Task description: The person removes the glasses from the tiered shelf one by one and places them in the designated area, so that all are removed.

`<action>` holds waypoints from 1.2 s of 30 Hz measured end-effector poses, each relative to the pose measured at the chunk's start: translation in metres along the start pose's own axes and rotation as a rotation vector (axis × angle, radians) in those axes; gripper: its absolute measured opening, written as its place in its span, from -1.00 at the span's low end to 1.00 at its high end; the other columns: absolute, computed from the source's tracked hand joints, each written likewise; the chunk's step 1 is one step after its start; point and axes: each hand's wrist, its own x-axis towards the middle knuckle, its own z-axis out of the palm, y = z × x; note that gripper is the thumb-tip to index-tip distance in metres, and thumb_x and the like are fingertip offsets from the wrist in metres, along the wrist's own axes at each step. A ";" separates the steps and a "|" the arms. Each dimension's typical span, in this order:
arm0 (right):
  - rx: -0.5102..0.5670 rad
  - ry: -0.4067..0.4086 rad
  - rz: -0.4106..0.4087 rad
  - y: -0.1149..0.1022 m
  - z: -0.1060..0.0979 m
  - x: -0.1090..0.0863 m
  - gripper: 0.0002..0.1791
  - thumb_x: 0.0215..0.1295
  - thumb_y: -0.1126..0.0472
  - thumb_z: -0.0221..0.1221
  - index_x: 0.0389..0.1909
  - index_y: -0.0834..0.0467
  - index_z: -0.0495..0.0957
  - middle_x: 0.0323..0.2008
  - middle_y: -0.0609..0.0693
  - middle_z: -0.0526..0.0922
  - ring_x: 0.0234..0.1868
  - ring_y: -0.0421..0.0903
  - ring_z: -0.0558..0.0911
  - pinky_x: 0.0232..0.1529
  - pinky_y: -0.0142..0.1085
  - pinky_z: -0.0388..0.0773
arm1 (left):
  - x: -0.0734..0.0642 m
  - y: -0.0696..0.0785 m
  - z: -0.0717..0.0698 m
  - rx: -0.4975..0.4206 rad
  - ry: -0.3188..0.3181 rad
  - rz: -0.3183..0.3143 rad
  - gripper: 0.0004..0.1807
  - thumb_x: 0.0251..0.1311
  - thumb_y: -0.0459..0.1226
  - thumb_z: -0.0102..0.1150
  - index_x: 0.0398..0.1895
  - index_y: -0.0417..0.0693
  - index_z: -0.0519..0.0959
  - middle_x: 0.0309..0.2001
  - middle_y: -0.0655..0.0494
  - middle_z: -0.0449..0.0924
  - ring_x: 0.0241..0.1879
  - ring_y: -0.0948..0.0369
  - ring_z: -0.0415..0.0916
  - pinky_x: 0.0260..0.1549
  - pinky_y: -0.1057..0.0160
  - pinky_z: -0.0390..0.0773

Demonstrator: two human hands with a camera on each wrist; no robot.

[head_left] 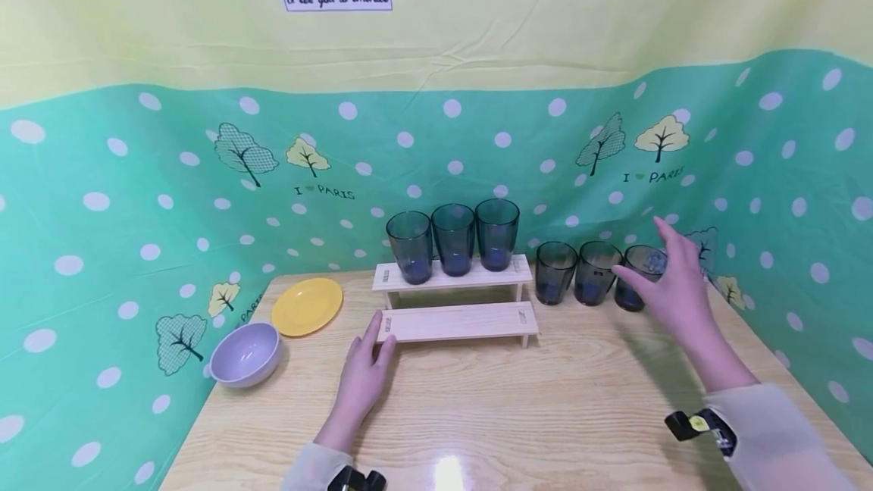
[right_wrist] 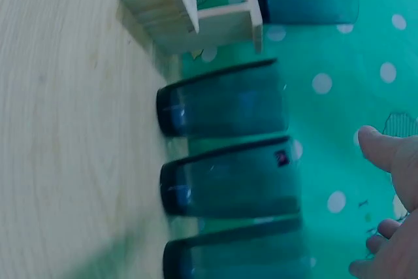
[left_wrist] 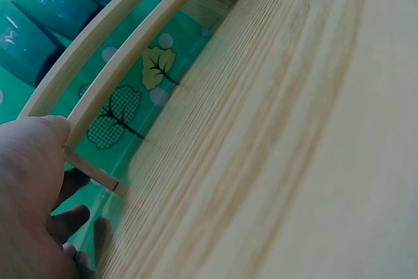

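Note:
In the head view, my left hand (head_left: 364,377) touches the left end of the lower board of a two-tier wooden rack (head_left: 457,324), index finger and thumb at its corner. The left wrist view has the thumb of that hand (left_wrist: 32,187) against the board's end. Three dark blue glasses (head_left: 453,241) stand upright in a row on the upper board. To the right of the rack, three more glasses (head_left: 555,275) stand on the table. My right hand (head_left: 675,290), thumb and fingers spread apart, is beside and partly in front of the rightmost glass (head_left: 629,294), holding nothing.
A yellow plate (head_left: 307,308) lies at the table's back left, with a purple bowl (head_left: 247,354) in front of it. Green dotted cloth (head_left: 450,135) hangs behind and at both sides of the wooden table (head_left: 491,415).

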 end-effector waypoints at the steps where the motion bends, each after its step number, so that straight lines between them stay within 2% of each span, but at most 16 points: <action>1: 0.001 -0.001 -0.008 -0.004 0.001 0.000 0.20 0.49 -0.07 0.47 0.85 -0.04 -0.16 0.70 0.45 -0.06 0.58 0.61 0.15 0.39 0.65 0.18 | 0.000 0.000 0.000 0.000 -0.001 -0.002 -0.26 0.74 0.10 0.01 0.81 0.10 0.16 0.66 -0.30 0.24 0.63 -0.52 0.00 0.53 -0.54 0.09; 13: 0.052 -0.044 -0.078 -0.049 0.014 0.002 0.26 0.40 -0.13 0.52 0.85 -0.14 -0.15 0.71 0.36 0.00 0.61 0.50 0.19 0.44 0.61 0.18 | 0.000 -0.004 0.001 -0.006 -0.011 -0.007 -0.24 0.73 0.13 0.01 0.82 0.14 0.13 0.68 -0.26 0.21 0.64 -0.51 -0.03 0.54 -0.54 0.07; 19: 0.073 -0.057 -0.119 -0.065 0.025 0.004 0.26 0.36 -0.09 0.56 0.84 -0.11 -0.10 0.69 0.32 0.08 0.61 0.43 0.23 0.48 0.55 0.21 | 0.001 -0.004 0.001 -0.011 -0.007 -0.009 -0.24 0.73 0.15 0.00 0.82 0.17 0.14 0.68 -0.26 0.22 0.64 -0.51 -0.03 0.53 -0.55 0.09; 27: 0.112 -0.086 -0.173 -0.084 0.041 0.009 0.18 0.40 -0.04 0.54 0.83 -0.13 -0.03 0.66 0.29 0.13 0.61 0.36 0.25 0.47 0.51 0.27 | 0.000 -0.003 0.001 -0.003 0.001 0.005 -0.25 0.73 0.13 0.00 0.81 0.11 0.16 0.67 -0.28 0.25 0.62 -0.54 -0.01 0.51 -0.56 0.11; 36: 0.141 -0.126 -0.230 -0.102 0.060 0.021 0.03 0.48 0.07 0.49 0.80 -0.04 0.10 0.64 0.29 0.15 0.57 0.31 0.30 0.51 0.35 0.35 | 0.000 -0.003 0.001 -0.003 -0.007 0.003 -0.25 0.74 0.12 0.00 0.81 0.10 0.15 0.67 -0.25 0.24 0.63 -0.52 -0.02 0.53 -0.54 0.09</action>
